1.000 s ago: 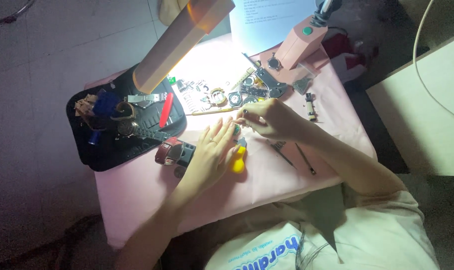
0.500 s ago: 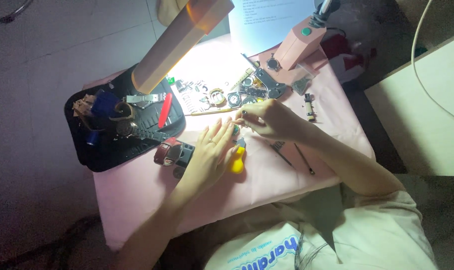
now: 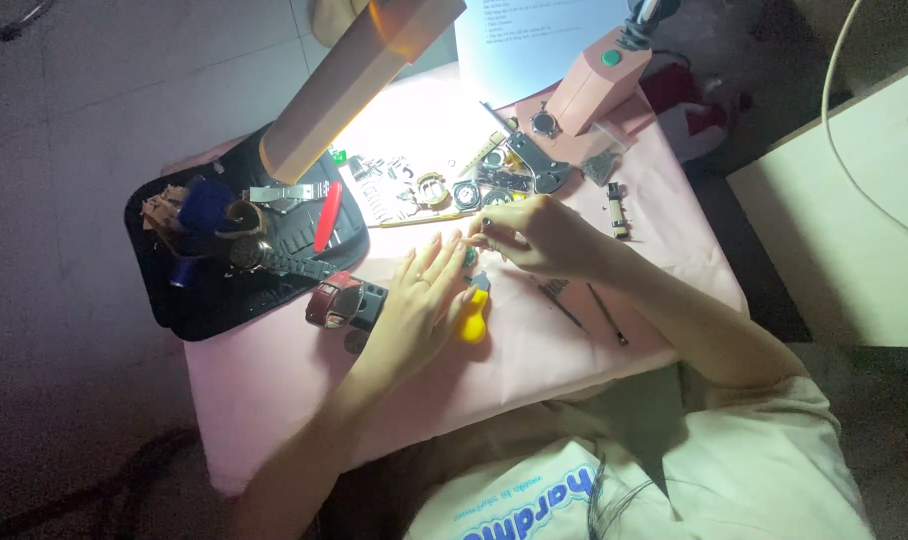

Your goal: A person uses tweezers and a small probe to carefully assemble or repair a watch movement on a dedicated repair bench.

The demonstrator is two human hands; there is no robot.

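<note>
— What is seen of the room and the surface?
— A dim floor is seen around a small table [image 3: 274, 400] covered in pink cloth; a pink lamp arm [image 3: 359, 75] is stretched over it, and a bright patch is thrown on the far part, where small watch parts [image 3: 444, 190] are scattered; a black tool tray [image 3: 214, 300] is laid at the left edge, with a red tool [image 3: 326, 215] on it.
— How are the hands placed?
— The left hand [image 3: 419, 305] is laid flat on the cloth, fingers extended and slightly spread; a yellow-handled tool [image 3: 472, 318] is touched at its right side; a red watch strap [image 3: 336, 300] is seen just beside the wrist. The right hand [image 3: 539, 235] is curled, its fingertips pressed together in a pinch on a small piece [image 3: 486, 240]; what that piece is cannot be told.
— And where is that piece?
— It is held just above the cloth, near the left fingertips, at the table's middle; thin metal tools [image 3: 604, 312] are left beside the right forearm.
</note>
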